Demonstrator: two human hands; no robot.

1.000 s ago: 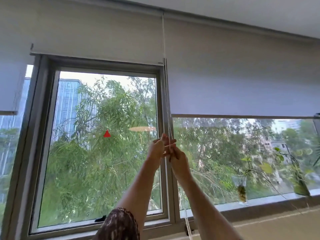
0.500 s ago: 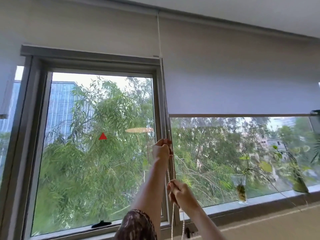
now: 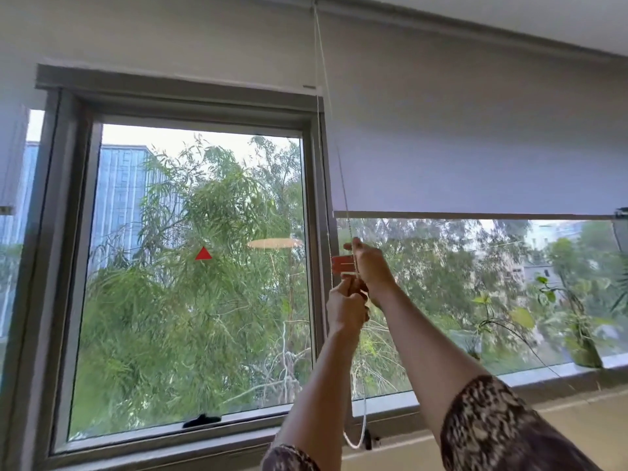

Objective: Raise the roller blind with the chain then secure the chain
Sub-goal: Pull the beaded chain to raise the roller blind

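A white bead chain (image 3: 320, 137) drops from the ceiling track at 12 o'clock, runs down the grey mullion (image 3: 319, 185) between two panes, and ends in a slack loop near the sill at 6 o'clock. Just right of centre, a person's two hands meet on it. The right hand (image 3: 372, 266) is the higher one, thumb and fingers pinched closed around the chain; the left hand (image 3: 345, 305) sits directly beneath, touching it, fingers curled tight around the same strands. A small red object (image 3: 341, 264) shows at the mullion just left of the right hand — what it is cannot be told.

The roller blind (image 3: 475, 130) over the 3 o'clock pane hangs halfway down, its pale bottom bar (image 3: 475, 215) level above the hands. The casement window (image 3: 200, 266) at 9 o'clock stands fully uncovered, showing dense green trees and a glass tower beyond. Both forearms reach up from 5 and 6 o'clock, with dark patterned sleeves (image 3: 492, 426) at the elbows. Potted plants (image 3: 577, 334) line the sill at 4 o'clock.
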